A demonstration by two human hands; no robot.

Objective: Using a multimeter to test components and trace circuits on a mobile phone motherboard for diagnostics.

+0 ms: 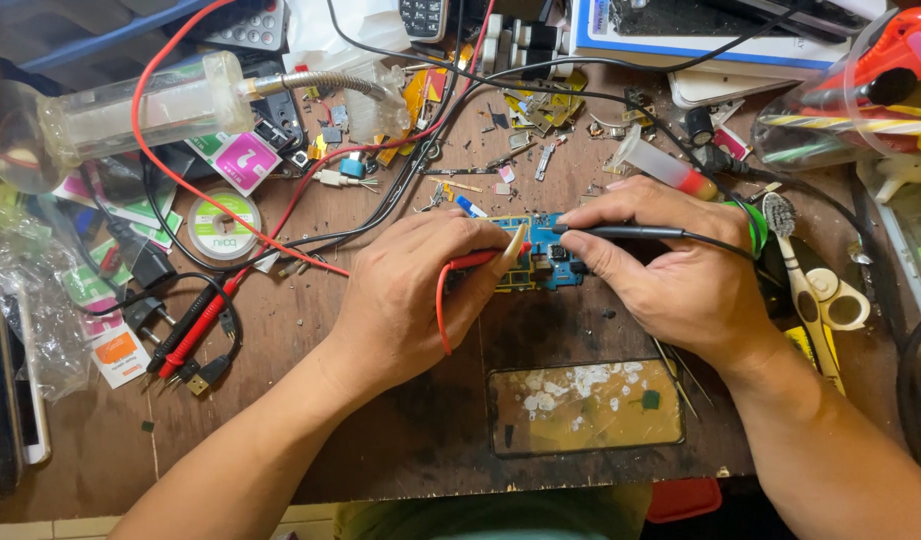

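Blue circuit board (544, 252) lies at frame centre on the bench (401, 420), long axis left-right, between the left hand (421, 290), grip clamped on a red probe (473, 262), and right hand (671, 265), pinching a black probe (621, 231).

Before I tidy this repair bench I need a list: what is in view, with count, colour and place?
Circuit board: one, blue, centre, under both hands.
Red probe: one, in left hand.
Black probe: one, in right hand.
Glass panel: one, near edge.
Solder wick spool: one, white-green, left.
Scissors: one, cream-handled, right.
Toothbrush: one, right.
Spare probes: two, red and black, left.
Wooden bench: one, brown.
Left hand: gripping.
Right hand: gripping.
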